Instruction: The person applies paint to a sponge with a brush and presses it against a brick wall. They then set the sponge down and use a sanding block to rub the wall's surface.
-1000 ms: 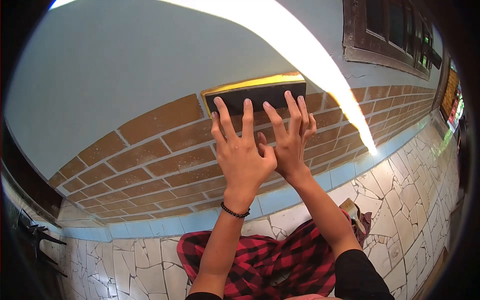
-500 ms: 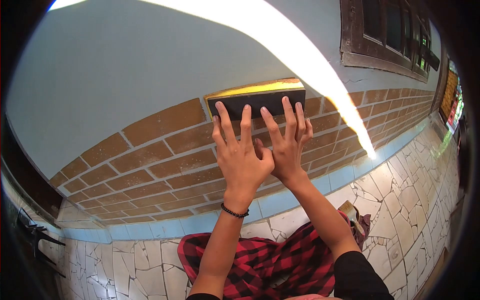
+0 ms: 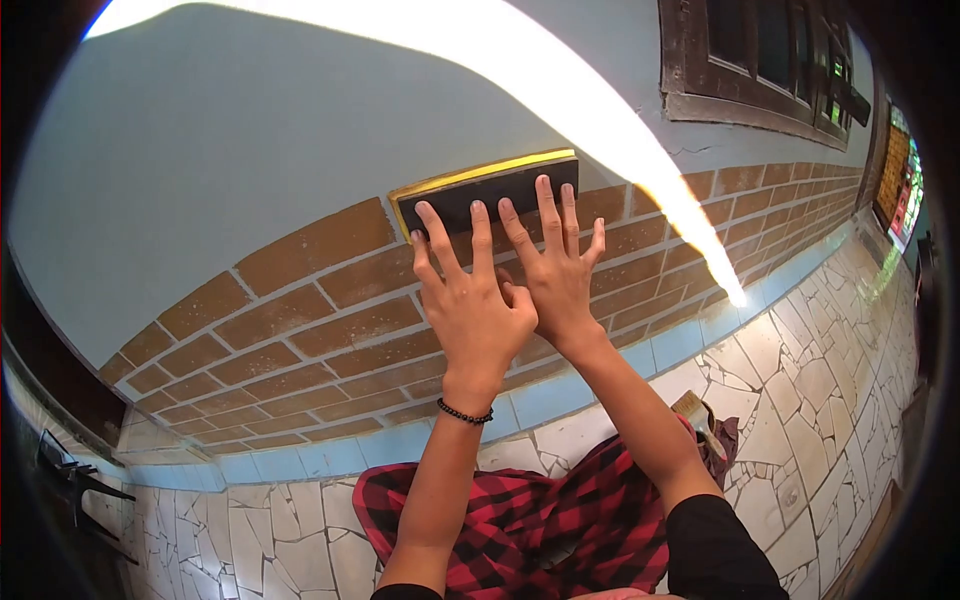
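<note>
A black rectangular board with a yellow foam layer (image 3: 490, 172) behind it lies against the wall, at the top edge of the painted brown bricks (image 3: 316, 240). My left hand (image 3: 470, 305) presses on the left half of the board with spread fingertips, its thumb tucked toward the other hand. On the right half, the fingertips of my right hand (image 3: 560, 280) press too, with the little finger off the board. Neither hand wraps around the board. The foam's wall side is hidden.
Beside my knee on the stone-tiled floor (image 3: 790, 400) lies a paintbrush (image 3: 690, 406) near a dark cloth (image 3: 722, 440). A wooden window frame (image 3: 750, 115) is at upper right. Light blue tiles (image 3: 400, 441) line the wall's base. A black chair (image 3: 85, 490) stands far left.
The visible yellow strip along the board's top looks thinner, and its right end is nearer the wall. My right little finger has spread away from the others. The whole view has shifted slightly.
</note>
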Demonstrator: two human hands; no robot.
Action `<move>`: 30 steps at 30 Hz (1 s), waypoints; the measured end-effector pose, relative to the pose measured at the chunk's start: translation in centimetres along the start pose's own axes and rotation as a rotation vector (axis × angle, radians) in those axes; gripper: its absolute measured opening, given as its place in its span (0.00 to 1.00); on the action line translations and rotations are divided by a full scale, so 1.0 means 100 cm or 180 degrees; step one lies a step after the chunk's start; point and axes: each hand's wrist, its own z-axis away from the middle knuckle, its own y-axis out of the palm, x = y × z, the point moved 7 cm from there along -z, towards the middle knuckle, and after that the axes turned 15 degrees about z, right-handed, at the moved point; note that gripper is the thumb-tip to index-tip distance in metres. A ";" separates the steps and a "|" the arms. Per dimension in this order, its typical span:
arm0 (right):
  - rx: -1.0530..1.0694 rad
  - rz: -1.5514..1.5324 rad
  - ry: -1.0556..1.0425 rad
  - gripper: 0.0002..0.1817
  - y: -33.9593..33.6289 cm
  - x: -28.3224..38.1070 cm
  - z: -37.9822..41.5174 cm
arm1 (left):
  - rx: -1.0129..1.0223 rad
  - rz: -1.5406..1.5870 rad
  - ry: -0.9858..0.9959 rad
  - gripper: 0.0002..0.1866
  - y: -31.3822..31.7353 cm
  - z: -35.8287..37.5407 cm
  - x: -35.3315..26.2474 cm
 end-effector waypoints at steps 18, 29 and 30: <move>-0.0195 -0.0244 0.0051 0.47 0.007 -0.004 0.006 | -0.0037 -0.0169 0.0089 0.45 0.009 0.003 0.000; -0.0871 -0.0507 -0.0186 0.21 -0.040 -0.026 -0.016 | -0.0233 0.0160 0.0250 0.36 -0.015 0.003 -0.010; -0.1001 -0.0572 -0.0245 0.18 -0.045 -0.028 -0.020 | -0.0258 0.0242 0.0268 0.34 -0.019 0.004 -0.011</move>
